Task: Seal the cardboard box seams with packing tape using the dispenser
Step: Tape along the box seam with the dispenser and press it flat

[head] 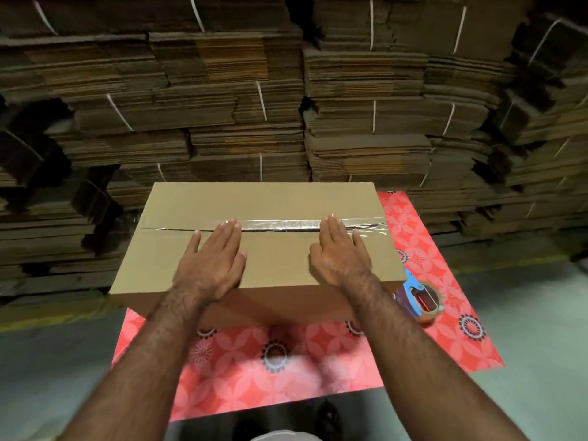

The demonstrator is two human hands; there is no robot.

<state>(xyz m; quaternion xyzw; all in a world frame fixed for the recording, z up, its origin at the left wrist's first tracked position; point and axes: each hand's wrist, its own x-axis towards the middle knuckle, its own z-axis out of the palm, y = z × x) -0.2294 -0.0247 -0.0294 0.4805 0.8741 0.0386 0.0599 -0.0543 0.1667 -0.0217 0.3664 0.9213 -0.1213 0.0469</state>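
Both my hands lie flat on top of the cardboard box point(261, 249), fingers straight and together, holding nothing: my left hand point(212, 255) presses near the middle of the lid with its fingertips reaching the centre seam point(168, 230), and my right hand point(338, 249) presses further along toward the right end, fingertips on the strip of packing tape point(286, 225). The clear tape runs along the seam across the top and wrinkles a little where it reaches the right edge; toward the left end it looks thinner and the slit between the flaps shows dark, so I cannot tell whether it is fully stuck down there. I judge the top seam as laid and now being smoothed, with the left stretch wanting a firmer rub. Whether the tape carries down over the end faces, and whether the side seams or the bottom have been taped, I cannot see from here, so those may be left to do. The dispenser point(419, 297), blue with a brown roll on it, lies on the cloth just beside the box's near right corner, out of my hands. The box sits on a red patterned cloth point(286, 370) with pale flowers and dark round motifs, which covers the tabletop; around it is a pale greenish floor point(534, 313). Behind the box rise tall stacks of flattened cardboard point(366, 116), bundled with white straps, filling the dim room.
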